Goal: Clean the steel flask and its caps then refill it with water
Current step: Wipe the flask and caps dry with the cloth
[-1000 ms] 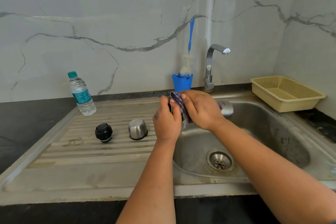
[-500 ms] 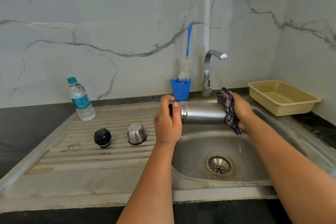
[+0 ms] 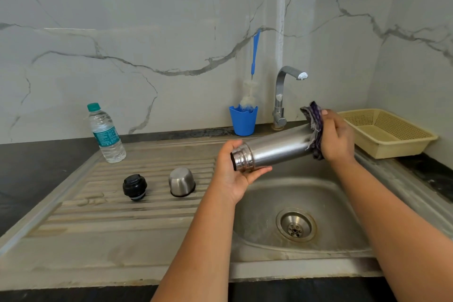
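Observation:
The steel flask (image 3: 274, 149) lies nearly level above the sink basin (image 3: 343, 203), its open neck pointing left. My left hand (image 3: 232, 174) grips the neck end from below. At the base end, my right hand (image 3: 337, 137) presses a dark purple cloth (image 3: 315, 127) against the flask, fingers curled round the cloth. On the ribbed drainboard (image 3: 98, 216) stand the black inner cap (image 3: 134, 187) and the steel cup cap (image 3: 181, 182), upside down. A plastic water bottle (image 3: 106, 133) with a green lid stands at the drainboard's back left.
The tap (image 3: 284, 95) rises behind the basin, with no water running. Left of the tap, a blue cup (image 3: 243, 121) holds a blue-handled bottle brush (image 3: 253, 68). A yellow plastic basket (image 3: 387, 132) sits at the right. The drain (image 3: 295, 225) is open below the flask.
My right hand slid the cloth from the neck along the flask to its base. The flask's base end has tilted up a little, and my left hand turned under the neck.

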Action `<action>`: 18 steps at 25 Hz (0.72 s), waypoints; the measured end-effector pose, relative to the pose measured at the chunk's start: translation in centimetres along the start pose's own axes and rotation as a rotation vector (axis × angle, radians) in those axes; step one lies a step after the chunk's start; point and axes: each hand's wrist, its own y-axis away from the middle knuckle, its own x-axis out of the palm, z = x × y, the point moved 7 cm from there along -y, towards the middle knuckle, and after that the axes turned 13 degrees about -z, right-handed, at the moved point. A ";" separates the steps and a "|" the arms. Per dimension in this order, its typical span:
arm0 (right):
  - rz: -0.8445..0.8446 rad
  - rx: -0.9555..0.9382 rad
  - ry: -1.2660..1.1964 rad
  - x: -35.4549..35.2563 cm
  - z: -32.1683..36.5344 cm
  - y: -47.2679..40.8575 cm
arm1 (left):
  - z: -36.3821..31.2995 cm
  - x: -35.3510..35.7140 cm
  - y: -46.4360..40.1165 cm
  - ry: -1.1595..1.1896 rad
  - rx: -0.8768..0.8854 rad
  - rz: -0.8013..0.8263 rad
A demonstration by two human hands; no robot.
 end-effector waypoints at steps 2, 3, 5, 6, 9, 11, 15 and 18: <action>0.020 -0.240 0.064 0.6 1.8 0.5 | 0.4 -0.8 -0.5 -0.049 0.085 -0.153; 0.027 -0.356 0.126 1.0 3.0 1.0 | 0.0 -1.2 -0.8 -0.068 0.158 -0.213; 0.010 -0.571 0.340 2.0 4.9 2.0 | -1.8 -1.6 -0.9 -0.102 0.370 -0.261; 0.021 -0.632 0.450 2.8 5.5 2.8 | -2.9 -1.6 -0.5 -0.138 0.497 -0.270; 0.278 -0.707 0.449 6.5 7.2 7.4 | -4.1 -1.0 0.9 -0.376 0.875 -0.272; 0.434 -0.727 0.362 8.6 8.6 9.7 | -3.7 -1.0 1.1 -0.459 0.985 -0.284; 0.454 -0.780 0.350 7.7 8.1 6.3 | -5.0 -1.6 1.5 -0.343 1.059 -0.272; 0.337 -0.439 0.528 3.8 3.2 1.4 | -5.5 -1.5 1.3 -0.344 1.055 -0.237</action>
